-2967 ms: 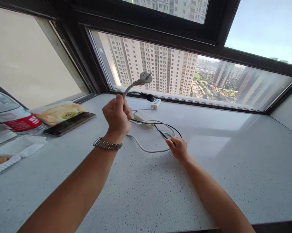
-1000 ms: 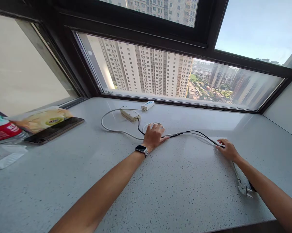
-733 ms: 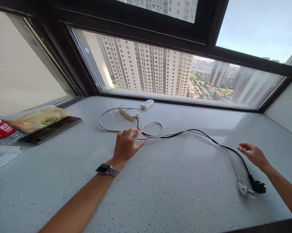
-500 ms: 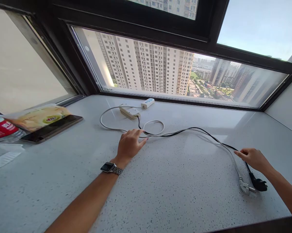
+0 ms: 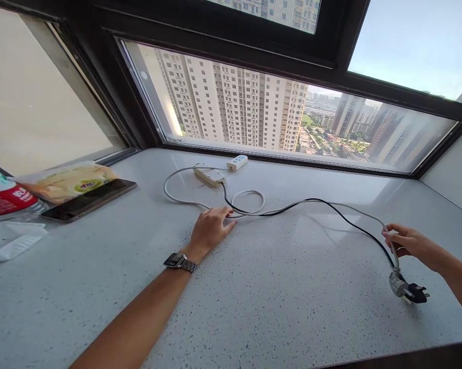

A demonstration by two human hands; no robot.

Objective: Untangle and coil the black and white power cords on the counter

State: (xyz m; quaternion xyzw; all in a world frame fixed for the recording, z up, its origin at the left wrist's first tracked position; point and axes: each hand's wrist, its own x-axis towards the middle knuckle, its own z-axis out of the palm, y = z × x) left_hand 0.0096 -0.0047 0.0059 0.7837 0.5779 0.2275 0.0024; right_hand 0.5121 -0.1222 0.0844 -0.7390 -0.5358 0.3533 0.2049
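Note:
A white power cord (image 5: pixel 354 206) and a black power cord (image 5: pixel 345 220) run together over the white countertop (image 5: pixel 277 287). My left hand (image 5: pixel 211 225), with a watch on its wrist, rests on the counter at the cords' crossing, its thumb and fingers around the white cord. My right hand (image 5: pixel 413 243) pinches the white cord near its plug, lifted off the counter. A pale plug (image 5: pixel 398 284) hangs against a black plug (image 5: pixel 417 293) just below that hand. At the cords' far ends lie a cream power strip (image 5: pixel 210 177) and a smaller white power strip (image 5: pixel 237 163).
To the left lie a dark phone (image 5: pixel 88 200), a yellowish tissue pack (image 5: pixel 67 182), a red-labelled bottle (image 5: pixel 8 200) and crumpled white tissue (image 5: pixel 14 241). Dark window frames (image 5: pixel 231 64) border the counter at the back. A white wall (image 5: pixel 454 169) stands on the right.
My right hand has gone from the black cord to the white cord and raised it. The pale plug has lifted and swung against the black one. My left hand stays in place.

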